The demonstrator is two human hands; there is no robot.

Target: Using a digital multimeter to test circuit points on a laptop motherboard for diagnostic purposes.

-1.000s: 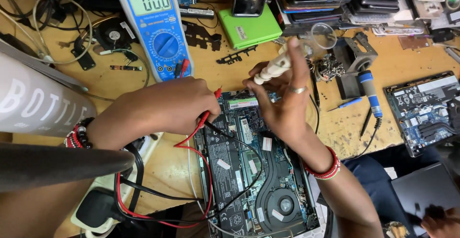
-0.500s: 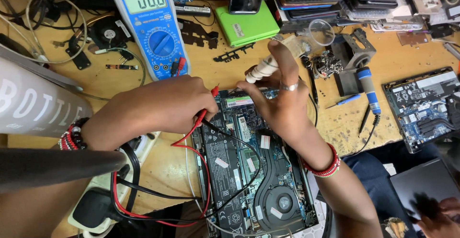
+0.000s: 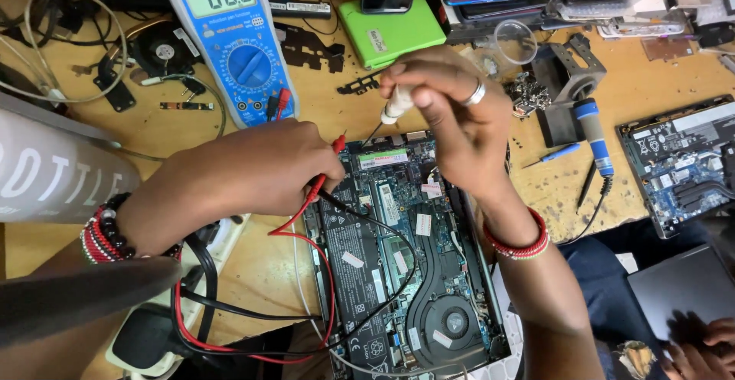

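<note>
Opened laptop (image 3: 406, 273) is seen lying base-up on the wooden counter (image 3: 176, 131), its shell holding battery, circuit board and round fan (image 3: 452, 322). A clear plastic cup (image 3: 514, 41) stands behind it; contents cannot be told.

Left hand (image 3: 253, 173) is closed on the red probe (image 3: 325, 167), whose tip is set at the board's upper left edge. Right hand (image 3: 452, 116) is closed on a white tool (image 3: 398, 103), thin tip pointing down toward the board.

Blue multimeter (image 3: 230, 39) is propped behind the left hand.

Against 0.5 s ago: the white tool has been brought more upright and the right hand shifted over the board's top edge; red probe unmoved.
</note>
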